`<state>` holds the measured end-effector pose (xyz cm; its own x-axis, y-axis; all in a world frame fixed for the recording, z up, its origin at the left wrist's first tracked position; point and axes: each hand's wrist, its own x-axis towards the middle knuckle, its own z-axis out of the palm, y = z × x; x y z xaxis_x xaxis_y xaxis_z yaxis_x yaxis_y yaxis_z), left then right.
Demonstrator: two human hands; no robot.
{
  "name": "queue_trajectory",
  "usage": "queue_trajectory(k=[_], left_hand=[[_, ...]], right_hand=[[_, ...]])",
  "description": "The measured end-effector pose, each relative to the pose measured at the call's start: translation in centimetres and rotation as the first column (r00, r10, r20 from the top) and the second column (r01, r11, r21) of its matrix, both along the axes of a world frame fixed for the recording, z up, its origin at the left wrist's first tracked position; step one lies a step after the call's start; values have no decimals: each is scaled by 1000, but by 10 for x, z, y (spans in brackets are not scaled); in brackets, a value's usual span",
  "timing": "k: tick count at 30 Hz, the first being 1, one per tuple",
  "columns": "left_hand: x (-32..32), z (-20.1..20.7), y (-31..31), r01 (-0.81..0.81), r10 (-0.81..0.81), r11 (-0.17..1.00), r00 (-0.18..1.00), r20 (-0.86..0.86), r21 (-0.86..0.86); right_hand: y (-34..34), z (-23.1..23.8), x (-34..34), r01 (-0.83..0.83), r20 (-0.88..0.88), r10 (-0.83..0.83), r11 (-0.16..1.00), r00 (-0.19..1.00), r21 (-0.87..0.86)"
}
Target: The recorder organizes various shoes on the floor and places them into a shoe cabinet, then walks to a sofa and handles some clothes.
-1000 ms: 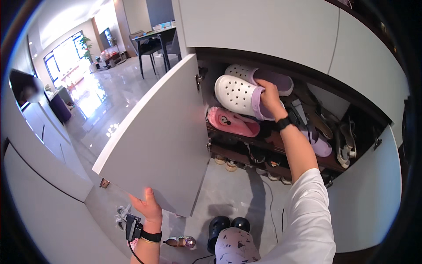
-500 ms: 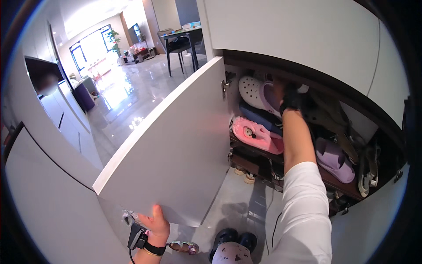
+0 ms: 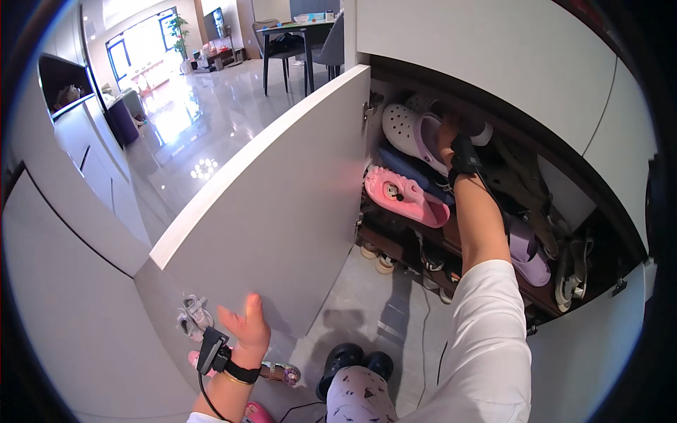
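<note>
My right hand (image 3: 449, 132) reaches into an open shoe cabinet, beside a white clog (image 3: 405, 130) with round holes and a lilac lining. Shadow and the clogs hide its fingers, so its grip does not show. Below that clog lie a dark blue shoe (image 3: 407, 169) and a pink clog (image 3: 423, 210) with a cartoon charm. My left hand (image 3: 247, 328) is raised near the lower edge of the white cabinet door (image 3: 275, 204), its thumb and a finger spread, nothing held. Whether it touches the door cannot be told.
Purple slides (image 3: 529, 257) and sandals (image 3: 568, 275) occupy the shelf's right part. More shoes (image 3: 384, 262) stand below. White sneakers (image 3: 194, 316) and a glittery shoe (image 3: 282, 372) lie on the floor by my left arm. I wear dark clogs (image 3: 341, 363). A table (image 3: 300, 28) stands far off.
My view has shifted, bringing the white sneakers and pink shoes on the floor into sight. My left hand stays near the door's lower edge. My right hand remains among the clogs.
</note>
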<state>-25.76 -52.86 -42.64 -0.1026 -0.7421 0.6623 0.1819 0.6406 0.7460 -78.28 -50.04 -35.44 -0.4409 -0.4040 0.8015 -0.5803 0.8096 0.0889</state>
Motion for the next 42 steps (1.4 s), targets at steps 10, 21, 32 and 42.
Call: queue_trajectory(k=[10,21,32,42], left_hand=[[10,-2,-12,-30,28,998,999,27,58],[2,42,11,-233,530,582,835,146,-779],[8,44,0,88,304,572,901,311,-815],[-135,12,82,619,-343,714,717,607,-327]], right_hand=[[22,-9,83,-153,-22,160,970,987,188],[60,-28,106,-4,181,-69,926,981,377],[62,51,154,35,97,-108,825,989,564],[94,-21,157,-22,126,-27,929,992,370]])
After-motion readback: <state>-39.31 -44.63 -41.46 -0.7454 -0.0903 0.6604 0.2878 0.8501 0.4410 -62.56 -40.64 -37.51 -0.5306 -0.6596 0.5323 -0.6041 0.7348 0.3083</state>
